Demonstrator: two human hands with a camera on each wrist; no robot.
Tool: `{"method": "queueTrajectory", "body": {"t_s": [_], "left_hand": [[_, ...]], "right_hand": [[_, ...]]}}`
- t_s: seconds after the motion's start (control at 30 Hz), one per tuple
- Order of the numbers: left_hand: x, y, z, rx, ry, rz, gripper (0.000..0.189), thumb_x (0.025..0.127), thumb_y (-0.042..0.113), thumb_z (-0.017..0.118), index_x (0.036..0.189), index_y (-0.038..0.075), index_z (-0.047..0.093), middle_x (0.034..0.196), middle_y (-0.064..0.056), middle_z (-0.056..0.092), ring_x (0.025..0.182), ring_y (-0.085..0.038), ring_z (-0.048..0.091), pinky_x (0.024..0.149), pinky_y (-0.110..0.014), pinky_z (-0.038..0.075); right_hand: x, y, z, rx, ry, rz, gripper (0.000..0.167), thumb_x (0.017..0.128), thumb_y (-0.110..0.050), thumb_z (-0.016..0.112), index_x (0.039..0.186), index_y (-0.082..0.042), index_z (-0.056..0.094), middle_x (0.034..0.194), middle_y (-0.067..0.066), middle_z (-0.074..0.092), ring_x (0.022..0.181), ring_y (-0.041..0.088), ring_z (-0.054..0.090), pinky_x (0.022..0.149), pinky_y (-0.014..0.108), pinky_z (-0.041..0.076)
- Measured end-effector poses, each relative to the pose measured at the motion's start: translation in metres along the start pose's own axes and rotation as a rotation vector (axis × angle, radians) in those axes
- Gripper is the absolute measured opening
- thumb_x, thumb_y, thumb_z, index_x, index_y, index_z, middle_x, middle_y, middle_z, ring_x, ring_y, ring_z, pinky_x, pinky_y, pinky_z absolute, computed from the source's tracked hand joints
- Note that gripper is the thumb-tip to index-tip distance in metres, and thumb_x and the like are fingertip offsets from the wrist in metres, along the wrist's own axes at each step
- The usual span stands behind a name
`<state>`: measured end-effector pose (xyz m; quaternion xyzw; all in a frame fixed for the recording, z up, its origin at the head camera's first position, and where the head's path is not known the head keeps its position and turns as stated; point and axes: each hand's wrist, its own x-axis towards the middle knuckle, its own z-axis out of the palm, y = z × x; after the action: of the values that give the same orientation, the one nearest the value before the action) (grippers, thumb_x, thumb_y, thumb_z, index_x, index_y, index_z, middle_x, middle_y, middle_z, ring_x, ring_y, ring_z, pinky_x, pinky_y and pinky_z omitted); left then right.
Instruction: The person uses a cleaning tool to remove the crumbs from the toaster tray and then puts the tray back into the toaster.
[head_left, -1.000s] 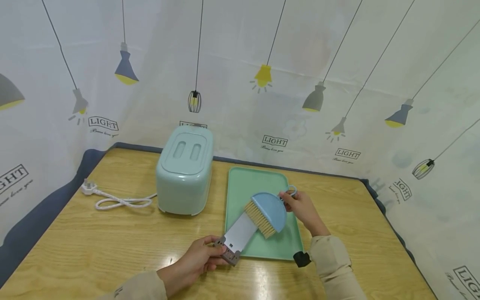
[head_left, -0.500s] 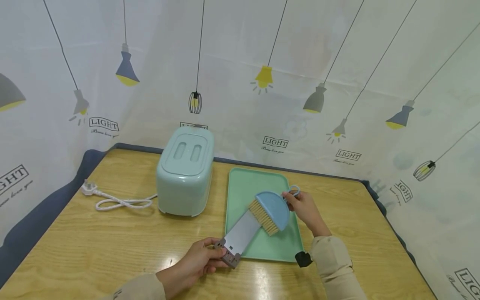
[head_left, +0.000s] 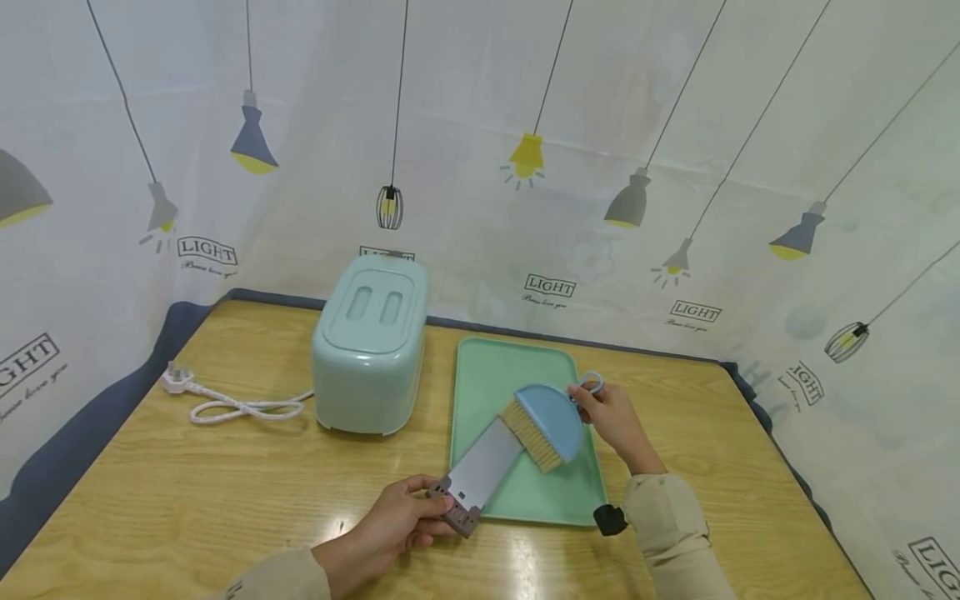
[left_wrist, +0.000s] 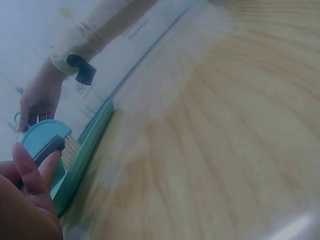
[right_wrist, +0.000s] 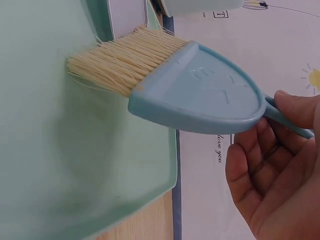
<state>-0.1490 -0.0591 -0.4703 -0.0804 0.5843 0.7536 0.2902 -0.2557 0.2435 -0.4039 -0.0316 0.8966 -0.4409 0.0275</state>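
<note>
Left hand (head_left: 393,521) nearest, thumb on top and fingers beneath, clamped on the dark end of a flat metal panel (head_left: 486,465). Panel slants over the tray (head_left: 517,367), far end toward the brush (head_left: 553,421). Right hand (head_left: 615,423) pinches the brush by its handle, thumb on one side; hanging loop pokes out past the fingers. Bristles overlap the panel's far end; cannot tell whether they touch it. In the right wrist view, brush held above the tray, shadow below. Black piece (head_left: 610,520) at the right cuff (head_left: 660,500). Tray green, flat on the wood table (head_left: 225,508). Toaster (head_left: 367,367) upright left of tray, apart from it; white cord (head_left: 247,408) looped beside, plug at its end. Behind: lamp-print cloth (head_left: 465,108).
</note>
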Motion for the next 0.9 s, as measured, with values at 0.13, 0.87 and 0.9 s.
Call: {"method": "queueTrajectory", "body": {"t_s": [0.13,0.87,0.9], "left_hand": [[-0.001,-0.001,0.0,0.001,0.013,0.005,0.045,0.093,0.013,0.063,0.131,-0.003,0.046,0.095,-0.008,0.075,0.073,-0.009,0.072,0.051,-0.015,0.046],[-0.001,0.006,0.0,-0.017,0.034,-0.023,0.046,0.095,0.012,0.061,0.134,-0.004,0.044,0.096,-0.008,0.075,0.072,-0.009,0.072,0.05,-0.015,0.046],[-0.002,0.006,0.0,-0.016,0.036,-0.025,0.045,0.094,0.012,0.061,0.133,-0.004,0.045,0.095,-0.008,0.075,0.072,-0.009,0.072,0.05,-0.015,0.046]], "right_hand": [[-0.002,0.001,-0.001,-0.022,0.001,0.006,0.041,0.1,-0.029,0.053,0.066,-0.011,0.039,0.057,-0.001,0.035,0.055,0.012,0.033,0.058,0.025,0.032],[-0.015,0.008,-0.024,-0.026,0.031,0.083,0.035,0.101,-0.026,0.051,0.073,-0.006,0.052,0.067,0.003,0.05,0.064,0.014,0.047,0.065,0.027,0.044],[-0.017,0.007,-0.024,-0.017,0.031,0.087,0.034,0.101,-0.026,0.051,0.074,-0.005,0.053,0.066,0.003,0.051,0.064,0.014,0.047,0.065,0.028,0.045]]}}
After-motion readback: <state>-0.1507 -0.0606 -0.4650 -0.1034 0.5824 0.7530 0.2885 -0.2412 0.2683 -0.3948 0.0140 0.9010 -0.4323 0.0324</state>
